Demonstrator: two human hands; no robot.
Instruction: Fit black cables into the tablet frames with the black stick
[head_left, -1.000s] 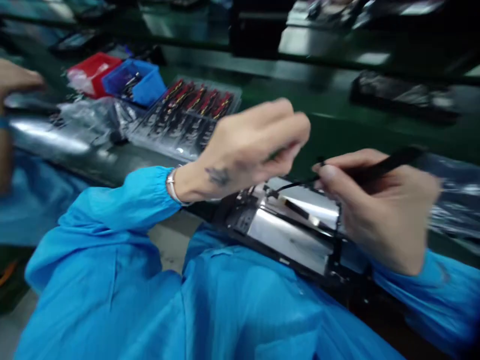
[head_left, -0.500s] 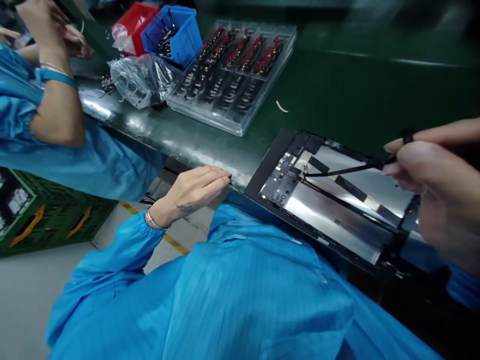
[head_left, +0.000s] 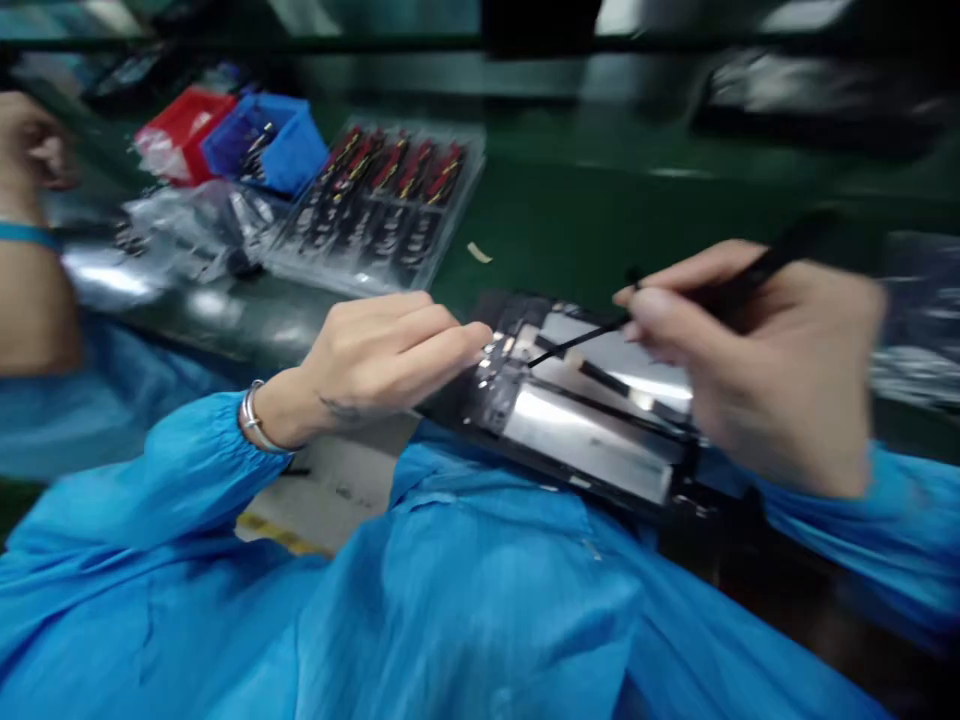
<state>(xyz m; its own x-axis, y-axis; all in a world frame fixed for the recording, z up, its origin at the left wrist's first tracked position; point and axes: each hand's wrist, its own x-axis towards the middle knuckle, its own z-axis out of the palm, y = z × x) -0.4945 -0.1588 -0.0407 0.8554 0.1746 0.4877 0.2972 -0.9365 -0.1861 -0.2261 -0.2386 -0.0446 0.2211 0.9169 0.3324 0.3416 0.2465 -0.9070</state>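
Note:
An opened tablet [head_left: 577, 425] lies at the bench's front edge, its silvery battery plates and dark flat cables exposed. My left hand [head_left: 382, 360] is closed, its fingertips pinched together at the tablet's left end, over the small circuit parts. Whatever sits between those fingertips is hidden. My right hand [head_left: 757, 350] grips a slim black pen-like tool [head_left: 581, 341] above the tablet's right side. The tool's thin shaft slants down to the left, its tip at the parts near the left end. Motion blur hides the tool's exact kind.
Further left stand a clear compartment tray [head_left: 450, 240] of small red and black parts, a blue bin [head_left: 296, 150], a red bin [head_left: 191, 130] and crumpled plastic bags [head_left: 202, 225]. A pale scrap [head_left: 478, 254] lies behind the tablet. A co-worker's arm [head_left: 34, 290] is at far left.
My left hand has moved from the bench edge up to the tablet's left end. The tool's tip remains over the tablet. The whole view has shifted, with more of the right side showing.

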